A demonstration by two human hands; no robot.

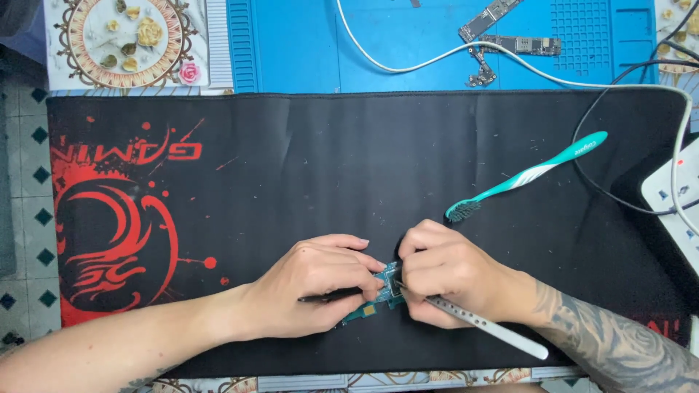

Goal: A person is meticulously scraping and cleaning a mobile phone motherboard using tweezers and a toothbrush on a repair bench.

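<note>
A small green circuit board (373, 302) lies on the black and red desk mat (291, 175), mostly covered by both hands. My left hand (317, 287) presses on the board's left side and grips a thin black tool (328, 296) that points left. My right hand (448, 273) is closed around silver tweezers (488, 326), whose tips meet the board near its middle while the handle trails off to the lower right.
A teal and white toothbrush (528, 175) lies right of centre on the mat. Behind it a blue work mat (408, 44) carries narrow phone boards (510, 33) and a white cable (437, 58). A white power strip (677, 196) sits at the right edge.
</note>
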